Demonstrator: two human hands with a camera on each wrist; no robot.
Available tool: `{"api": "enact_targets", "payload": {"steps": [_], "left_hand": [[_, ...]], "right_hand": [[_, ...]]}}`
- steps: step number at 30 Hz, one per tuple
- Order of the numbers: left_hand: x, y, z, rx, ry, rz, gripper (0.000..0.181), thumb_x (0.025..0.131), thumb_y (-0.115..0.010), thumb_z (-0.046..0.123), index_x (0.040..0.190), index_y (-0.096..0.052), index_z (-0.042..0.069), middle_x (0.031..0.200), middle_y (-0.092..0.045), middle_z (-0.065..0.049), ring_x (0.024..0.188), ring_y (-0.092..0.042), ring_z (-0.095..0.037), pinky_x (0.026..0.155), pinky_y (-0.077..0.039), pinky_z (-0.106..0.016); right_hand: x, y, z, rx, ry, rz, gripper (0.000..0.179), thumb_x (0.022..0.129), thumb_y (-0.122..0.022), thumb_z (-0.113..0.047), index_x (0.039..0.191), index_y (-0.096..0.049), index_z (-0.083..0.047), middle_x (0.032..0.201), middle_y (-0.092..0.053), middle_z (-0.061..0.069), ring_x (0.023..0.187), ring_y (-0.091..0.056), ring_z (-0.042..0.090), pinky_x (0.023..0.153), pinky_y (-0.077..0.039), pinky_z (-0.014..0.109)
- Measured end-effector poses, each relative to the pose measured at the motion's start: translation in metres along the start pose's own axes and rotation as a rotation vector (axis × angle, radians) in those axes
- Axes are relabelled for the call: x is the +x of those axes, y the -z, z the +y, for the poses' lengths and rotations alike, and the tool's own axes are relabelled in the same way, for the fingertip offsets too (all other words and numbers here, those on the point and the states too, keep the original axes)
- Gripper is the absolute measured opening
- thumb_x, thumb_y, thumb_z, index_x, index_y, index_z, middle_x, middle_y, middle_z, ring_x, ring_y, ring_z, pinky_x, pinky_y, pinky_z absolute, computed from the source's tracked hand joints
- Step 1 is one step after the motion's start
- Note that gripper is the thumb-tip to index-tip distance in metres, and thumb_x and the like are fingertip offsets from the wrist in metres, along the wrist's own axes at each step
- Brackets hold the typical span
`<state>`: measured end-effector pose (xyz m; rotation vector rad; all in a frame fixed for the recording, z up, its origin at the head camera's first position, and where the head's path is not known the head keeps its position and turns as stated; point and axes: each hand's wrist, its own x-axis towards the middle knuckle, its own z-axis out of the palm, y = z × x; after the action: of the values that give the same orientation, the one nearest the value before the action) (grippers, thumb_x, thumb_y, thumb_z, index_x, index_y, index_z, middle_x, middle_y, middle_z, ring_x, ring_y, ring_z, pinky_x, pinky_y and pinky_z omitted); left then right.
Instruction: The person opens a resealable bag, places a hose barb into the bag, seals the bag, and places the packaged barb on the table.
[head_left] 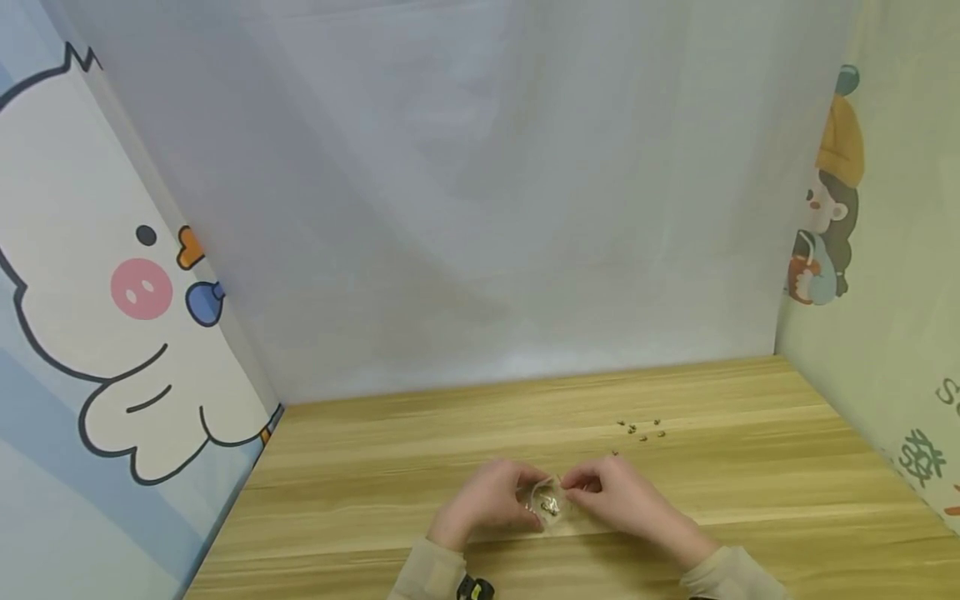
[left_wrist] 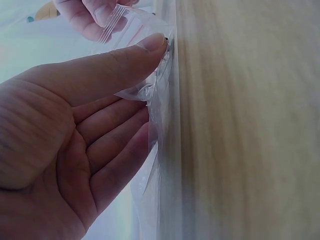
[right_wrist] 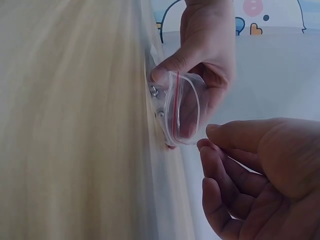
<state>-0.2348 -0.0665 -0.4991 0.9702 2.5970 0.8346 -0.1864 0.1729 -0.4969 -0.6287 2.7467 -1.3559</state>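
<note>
A small clear zip-lock bag (right_wrist: 187, 107) with a red line along its seal stands with its mouth spread. Several shiny metal bits (right_wrist: 154, 91), which look like screws, lie inside it. My left hand (head_left: 495, 497) grips the bag from the left, its thumb on one side and fingers behind the plastic (left_wrist: 159, 95). On the opposite side, my right hand (head_left: 618, 498) has thumb and index finger brought together at the bag's lip, pinching its edge. The other right fingers (right_wrist: 212, 197) are loosely curled.
Several more small metal bits (head_left: 632, 430) lie scattered on the wooden table (head_left: 360, 467), beyond the right hand. A single one (head_left: 615, 453) sits nearer to that hand. A pale curtain (head_left: 480, 208) stands behind the table, with printed panels at both sides.
</note>
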Motion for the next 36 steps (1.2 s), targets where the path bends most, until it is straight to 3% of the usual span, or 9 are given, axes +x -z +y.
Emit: {"api": "enact_targets", "payload": {"steps": [15,23,30,36], "left_hand": [[-0.001,-0.001,-0.002,0.013,0.018,0.016,0.061,0.071,-0.099,0.018,0.129,-0.078,0.015,0.123,-0.076,0.010,0.101,-0.062,0.001,0.096,-0.051,-0.026],[-0.002,-0.001,0.000,0.015,0.016,0.022,0.061,0.071,-0.099,0.018,0.128,-0.078,0.015,0.123,-0.077,0.008,0.099,-0.063,0.000,0.095,-0.052,-0.027],[-0.002,0.000,0.001,0.005,0.012,0.021,0.061,0.072,-0.099,0.017,0.128,-0.078,0.014,0.122,-0.077,0.007,0.096,-0.062,0.000,0.092,-0.052,-0.026],[-0.003,0.000,0.002,0.005,0.011,0.017,0.060,0.072,-0.099,0.017,0.128,-0.078,0.014,0.121,-0.077,0.008,0.094,-0.061,0.000,0.091,-0.052,-0.025]], "right_hand": [[-0.003,0.023,0.014,0.002,-0.089,0.035,0.015,0.096,-0.078,-0.013,0.108,-0.080,-0.005,0.100,-0.077,-0.001,0.088,-0.067,0.014,0.078,-0.056,0.028],[-0.004,0.038,0.028,-0.008,-0.073,0.049,0.013,0.096,-0.078,-0.010,0.107,-0.080,-0.002,0.101,-0.077,0.003,0.088,-0.068,0.015,0.078,-0.057,0.029],[-0.005,0.057,0.041,-0.028,-0.141,0.080,0.014,0.099,-0.076,-0.010,0.109,-0.079,-0.002,0.105,-0.077,0.006,0.093,-0.069,0.019,0.079,-0.057,0.032],[-0.008,0.068,0.053,-0.081,-0.143,0.115,0.015,0.098,-0.076,-0.009,0.110,-0.079,-0.002,0.106,-0.078,0.008,0.093,-0.070,0.021,0.080,-0.058,0.034]]}}
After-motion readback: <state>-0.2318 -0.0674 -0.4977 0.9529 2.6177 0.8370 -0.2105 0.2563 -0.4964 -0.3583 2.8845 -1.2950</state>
